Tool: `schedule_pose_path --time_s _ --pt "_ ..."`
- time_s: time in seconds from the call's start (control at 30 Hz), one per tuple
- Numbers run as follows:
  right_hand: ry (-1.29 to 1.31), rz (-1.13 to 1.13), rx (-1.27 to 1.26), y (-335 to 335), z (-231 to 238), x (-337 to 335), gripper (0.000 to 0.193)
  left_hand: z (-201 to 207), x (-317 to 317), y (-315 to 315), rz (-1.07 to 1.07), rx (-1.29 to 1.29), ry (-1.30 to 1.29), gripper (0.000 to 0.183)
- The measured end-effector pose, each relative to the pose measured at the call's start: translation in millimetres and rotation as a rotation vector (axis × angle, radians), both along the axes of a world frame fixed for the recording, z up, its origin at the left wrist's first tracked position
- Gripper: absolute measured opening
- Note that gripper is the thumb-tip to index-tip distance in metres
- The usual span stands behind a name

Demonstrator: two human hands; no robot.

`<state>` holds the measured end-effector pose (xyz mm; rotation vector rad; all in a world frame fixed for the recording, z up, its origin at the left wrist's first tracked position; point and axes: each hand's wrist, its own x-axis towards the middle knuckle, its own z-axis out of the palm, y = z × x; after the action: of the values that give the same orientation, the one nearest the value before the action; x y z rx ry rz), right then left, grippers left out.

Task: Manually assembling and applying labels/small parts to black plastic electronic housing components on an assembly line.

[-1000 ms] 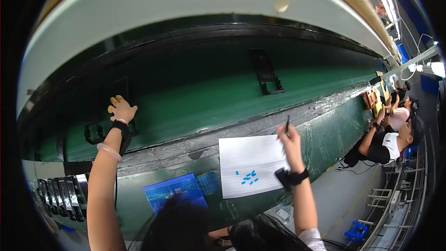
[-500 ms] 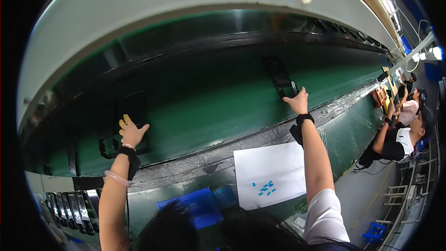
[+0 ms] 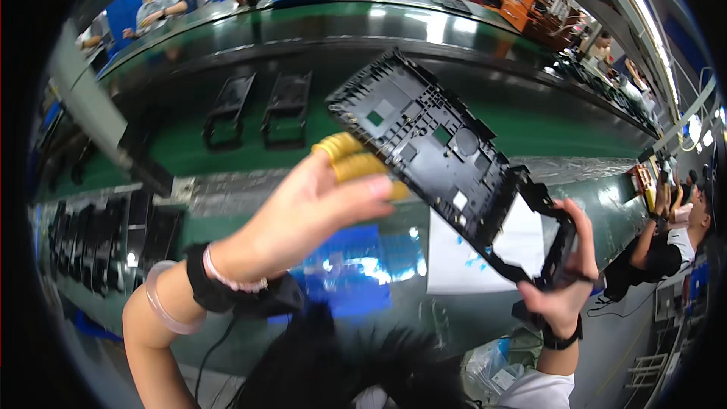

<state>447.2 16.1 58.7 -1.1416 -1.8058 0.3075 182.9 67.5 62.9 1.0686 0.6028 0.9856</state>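
A black plastic housing (image 3: 435, 148), ribbed inside and with an open loop at one end, hangs tilted in the air before me. My right hand (image 3: 564, 276) grips it by the loop end, thumb on the near side and fingers round the outer edge. Yellow finger cots cover several fingers of my left hand (image 3: 326, 193), which is stretched out beside the housing's lower left edge. Its fingers are extended; whether the fingertips touch the edge, I cannot tell. Below the housing, a white sheet (image 3: 454, 265) with small blue pieces is partly hidden.
Two similar black frames (image 3: 286, 102) lie on the green belt (image 3: 333, 129) beyond my hands. Several black parts (image 3: 95, 242) stand in a row at the left. A blue tray (image 3: 348, 269) is on the near bench. Other people work across the belt and at the right.
The view has tilted up. My right hand has lifted the black housing off the belt toward me. My left hand has left the belt and come in beside the housing.
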Motion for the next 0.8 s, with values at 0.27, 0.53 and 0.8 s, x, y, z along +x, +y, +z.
schedule_pose_path --time_s 0.27,0.53,0.8 --pt "-0.219 -0.145 0.191 -140 -8 -15 0.093 -1 6 -160 -0.027 -0.118 -0.182 0.029" --pt "-0.093 -0.455 0.188 -190 -14 -30 0.101 -5 0 -204 -0.15 0.095 -0.086 0.036" --pt "-0.225 -0.235 0.125 -190 -16 0 0.112 -1 3 -203 -0.128 -0.043 -0.125 0.038"
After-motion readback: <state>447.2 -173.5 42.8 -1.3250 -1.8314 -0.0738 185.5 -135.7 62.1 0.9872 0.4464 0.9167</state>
